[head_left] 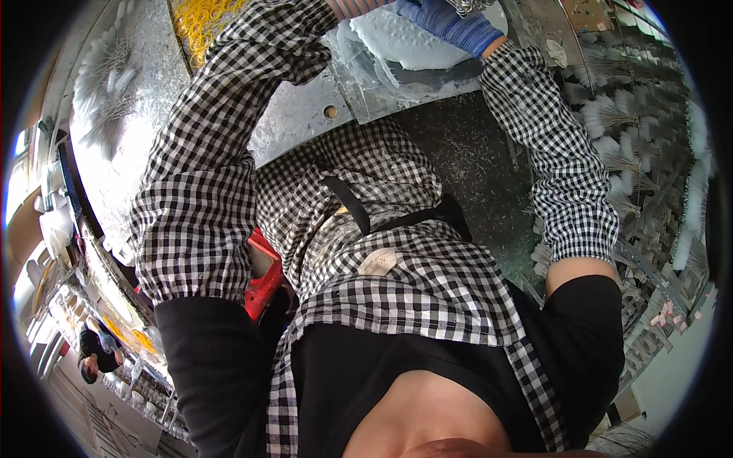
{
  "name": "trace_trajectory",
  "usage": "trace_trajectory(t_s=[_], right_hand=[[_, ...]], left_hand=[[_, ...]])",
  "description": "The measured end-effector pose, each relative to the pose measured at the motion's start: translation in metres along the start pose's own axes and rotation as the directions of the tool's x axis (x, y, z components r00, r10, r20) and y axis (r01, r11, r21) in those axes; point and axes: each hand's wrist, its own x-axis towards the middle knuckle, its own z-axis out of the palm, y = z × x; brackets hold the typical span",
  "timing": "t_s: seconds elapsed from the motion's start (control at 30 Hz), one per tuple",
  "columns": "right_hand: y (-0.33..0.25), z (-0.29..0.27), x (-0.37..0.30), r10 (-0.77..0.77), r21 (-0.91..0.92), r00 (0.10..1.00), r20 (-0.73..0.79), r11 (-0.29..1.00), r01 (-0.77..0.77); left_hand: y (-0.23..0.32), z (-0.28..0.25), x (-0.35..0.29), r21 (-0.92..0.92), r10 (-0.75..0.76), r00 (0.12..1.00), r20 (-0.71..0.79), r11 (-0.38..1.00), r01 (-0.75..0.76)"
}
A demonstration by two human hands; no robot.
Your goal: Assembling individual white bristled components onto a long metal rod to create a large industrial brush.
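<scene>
head view: at far left, a co-worker [99,353] appears in the background, well apart from the work. nearer, pale bristles [105,88] lie loose on a metal surface [294,118], where a sweep of the checked left sleeve [195,153] could scatter them. yellow bands [200,27] sit in a tangled heap close by that sleeve; a snagged loop could drag others out with it.

at top centre, the left hand [359,7], in a striped glove, is cut off by the frame's edge; whether it grips anything cannot be told. white paste [408,44] lies just to its right, spread thickly over a dark disc [456,75], with smears beyond the rim. wet-looking paste could foul gloves or cuffs if either wrist dips.

the right hand [447,25], in a blue glove, hangs over the paste, near the left; its fingertips are hidden, so its grip cannot be told, nor whether the hands meet out of frame. silver wire [468,7] shows just beside it and, if let slip, could drop into the paste. at right, past the right sleeve [546,133], grey tufts [611,111] stand densely packed; a swinging elbow could knock them askew.
</scene>
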Motion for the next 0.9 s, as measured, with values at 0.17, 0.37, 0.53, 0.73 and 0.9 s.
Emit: trace_trajectory(t_s=[0.17, 0.37, 0.53, 0.73, 0.9], right_hand=[[0.002, 0.006, 0.000, -0.043, -0.049, 0.998, -0.049, 0.998, 0.041], [-0.019, -0.009, 0.012, 0.291, -0.099, 0.931, 0.221, 0.956, -0.275], [-0.104, -0.097, 0.028, 0.296, 0.042, 0.948, -0.115, 0.955, -0.293], [-0.185, -0.191, 0.012, 0.198, 0.638, 0.979, 0.057, 0.747, -0.188], [-0.268, -0.223, 0.031, 0.356, 0.526, 0.895, 0.268, 0.725, -0.445]], left_hand=[[-0.001, -0.007, 0.000, -0.014, -0.031, 0.998, 0.058, 0.999, 0.032], [-0.001, -0.019, 0.000, -0.093, -0.135, 0.987, 0.085, 0.985, 0.143], [0.010, -0.038, -0.046, -0.704, -0.818, 0.549, -0.172, 0.492, 0.513], [0.048, -0.116, -0.106, -0.839, -0.885, 0.133, 0.446, -0.465, -0.281], [0.122, -0.069, -0.201, -0.881, -0.864, 0.252, 0.436, -0.467, -0.077]])
